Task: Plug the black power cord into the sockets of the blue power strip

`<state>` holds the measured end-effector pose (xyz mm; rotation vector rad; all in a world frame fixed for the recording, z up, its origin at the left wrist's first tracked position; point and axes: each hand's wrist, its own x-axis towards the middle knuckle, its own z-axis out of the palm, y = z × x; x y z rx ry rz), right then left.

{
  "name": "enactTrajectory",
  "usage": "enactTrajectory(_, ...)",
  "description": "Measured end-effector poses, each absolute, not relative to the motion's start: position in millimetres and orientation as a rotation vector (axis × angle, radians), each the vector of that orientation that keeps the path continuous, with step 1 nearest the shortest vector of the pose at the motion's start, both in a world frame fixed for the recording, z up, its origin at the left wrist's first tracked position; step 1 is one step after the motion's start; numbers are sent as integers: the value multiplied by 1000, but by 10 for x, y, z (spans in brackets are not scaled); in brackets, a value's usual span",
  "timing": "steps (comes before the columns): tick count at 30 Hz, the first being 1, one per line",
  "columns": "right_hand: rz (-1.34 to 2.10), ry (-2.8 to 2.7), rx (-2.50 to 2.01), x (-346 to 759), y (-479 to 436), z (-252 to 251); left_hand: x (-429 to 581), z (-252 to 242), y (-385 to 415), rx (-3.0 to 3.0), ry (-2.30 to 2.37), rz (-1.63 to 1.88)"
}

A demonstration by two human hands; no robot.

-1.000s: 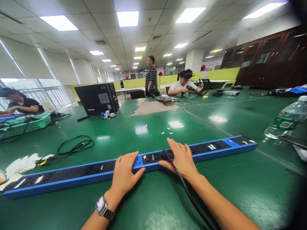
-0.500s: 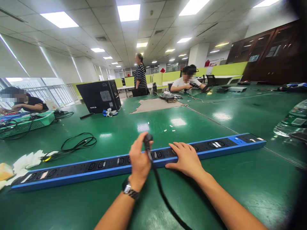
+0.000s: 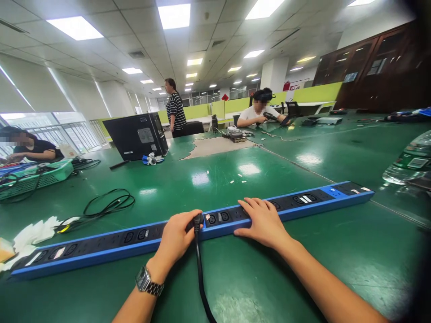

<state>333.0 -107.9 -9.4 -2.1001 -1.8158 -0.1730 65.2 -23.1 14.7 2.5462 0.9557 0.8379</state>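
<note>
A long blue-edged black power strip (image 3: 134, 242) lies across the green table with rows of sockets facing up. My left hand (image 3: 177, 235) grips a black power plug (image 3: 198, 220), which is down at the strip's upper face near the middle. Whether its pins are in a socket is hidden. The plug's thick black cable (image 3: 201, 278) runs down toward me. To the right, my right hand (image 3: 262, 220) lies over the strip, fingers across the top and thumb along the near side, holding it.
Coiled black cable (image 3: 111, 205) and crumpled white gloves (image 3: 37, 231) lie left. Beyond stand a green basket (image 3: 43, 179) and a black computer case (image 3: 134, 137). A plastic bottle (image 3: 412, 159) lies right. Two people sit at the table; another stands behind it.
My left hand has brought the plug down and slightly left, from above the strip onto its top. My right hand stays on the strip. The standing person has shifted left.
</note>
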Motion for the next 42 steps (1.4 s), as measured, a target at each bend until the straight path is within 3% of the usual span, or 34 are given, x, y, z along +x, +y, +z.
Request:
enactTrajectory(11, 57, -1917, -1823, 2822, -1076, 74, 624, 226, -278, 2544, 1133, 697)
enactTrajectory(19, 5, -1892, -1641, 2339, -805, 112, 652, 175, -297, 2655, 1198, 612)
enactTrajectory(23, -38, -1626, -1400, 2321, -709, 109, 661, 149, -287, 2709, 1229, 542)
enactTrajectory(27, -229, -1345, -1364, 2768, -780, 90, 646, 133, -277, 2730, 1274, 501)
enactTrajectory(33, -503, -1234, -1786, 3947, -1153, -143, 645, 142, -294, 2758, 1253, 513)
enactTrajectory(42, -413, -1253, -1979, 4795, -1458, -362, 648, 120, -289, 2797, 1243, 569)
